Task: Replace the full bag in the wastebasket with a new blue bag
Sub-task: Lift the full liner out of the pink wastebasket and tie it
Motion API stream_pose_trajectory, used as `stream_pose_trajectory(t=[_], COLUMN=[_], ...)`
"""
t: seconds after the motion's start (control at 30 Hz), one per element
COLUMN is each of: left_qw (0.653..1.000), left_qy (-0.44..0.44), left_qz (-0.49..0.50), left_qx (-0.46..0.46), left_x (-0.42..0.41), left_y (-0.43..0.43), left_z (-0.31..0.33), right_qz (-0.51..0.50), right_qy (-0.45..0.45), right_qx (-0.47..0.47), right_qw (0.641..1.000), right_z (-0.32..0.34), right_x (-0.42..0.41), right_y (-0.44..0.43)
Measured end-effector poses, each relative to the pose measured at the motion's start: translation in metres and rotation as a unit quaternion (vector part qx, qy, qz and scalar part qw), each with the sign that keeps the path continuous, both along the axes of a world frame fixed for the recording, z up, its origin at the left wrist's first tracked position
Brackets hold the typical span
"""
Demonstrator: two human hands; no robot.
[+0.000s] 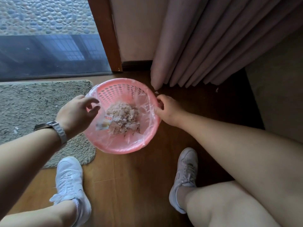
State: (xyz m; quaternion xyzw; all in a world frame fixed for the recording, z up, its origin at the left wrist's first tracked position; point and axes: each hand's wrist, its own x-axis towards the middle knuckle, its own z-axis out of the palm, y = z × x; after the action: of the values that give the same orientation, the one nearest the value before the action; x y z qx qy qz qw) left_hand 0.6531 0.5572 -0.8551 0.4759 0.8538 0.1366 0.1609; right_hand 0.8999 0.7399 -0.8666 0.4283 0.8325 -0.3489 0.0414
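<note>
A pink perforated wastebasket [121, 148] stands on the wooden floor between my feet and the wall. A clear plastic bag [146, 112] lines it, folded over the rim, with crumpled paper scraps and a wrapper [123, 117] at the bottom. My left hand [77, 112], a metal watch on its wrist, hovers over the left rim with fingers loosely spread, close to the bag's edge. My right hand [165, 108] is at the right rim, fingers curled round the bag's edge there. No blue bag is in view.
A grey shaggy mat [32, 104] lies left of the basket, under a glass door [49, 51]. Pink curtains [205, 46] hang down to the floor behind and to the right. My two white sneakers [70, 181] stand on the floor near the basket.
</note>
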Motion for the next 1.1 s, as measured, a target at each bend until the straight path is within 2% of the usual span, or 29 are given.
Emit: stream_pose_trajectory(t=[0.17, 0.27, 0.43, 0.53, 0.63, 0.73, 0.8, 0.93, 1.1], left_qw=[1.0, 1.0, 0.995, 0.992, 0.988, 0.98, 0.978, 0.975, 0.979], left_qy=[0.015, -0.023, -0.071, -0.108, -0.144, -0.194, -0.207, -0.218, -0.201], left_qz=[-0.001, -0.007, 0.005, 0.01, -0.004, -0.014, -0.018, -0.008, 0.008], left_qx=[-0.002, 0.021, 0.067, 0.07, 0.047, 0.035, 0.027, 0.031, 0.043], left_x=[0.002, 0.006, 0.016, 0.025, 0.031, 0.037, 0.042, 0.042, 0.032], left_y=[0.006, 0.009, 0.018, 0.022, 0.023, 0.025, 0.027, 0.027, 0.019], left_z=[0.002, 0.003, 0.01, 0.011, 0.008, 0.012, 0.014, 0.017, 0.016], right_qz=[-0.05, -0.073, -0.051, 0.041, 0.169, 0.206, 0.19, 0.084, -0.047], right_qy=[-0.019, -0.004, -0.019, -0.036, -0.037, -0.008, 0.008, 0.032, 0.053], right_qx=[0.003, 0.008, 0.043, 0.108, 0.181, 0.183, 0.155, 0.1, 0.04], right_qw=[0.999, 0.997, 0.998, 0.993, 0.968, 0.961, 0.969, 0.991, 0.997], right_z=[-0.007, -0.009, -0.002, 0.006, 0.005, 0.003, 0.003, -0.001, -0.006], right_x=[-0.007, -0.008, -0.012, -0.015, -0.017, -0.021, -0.023, -0.019, -0.007], right_y=[0.002, 0.004, 0.006, -0.001, -0.01, -0.013, -0.013, -0.007, 0.002])
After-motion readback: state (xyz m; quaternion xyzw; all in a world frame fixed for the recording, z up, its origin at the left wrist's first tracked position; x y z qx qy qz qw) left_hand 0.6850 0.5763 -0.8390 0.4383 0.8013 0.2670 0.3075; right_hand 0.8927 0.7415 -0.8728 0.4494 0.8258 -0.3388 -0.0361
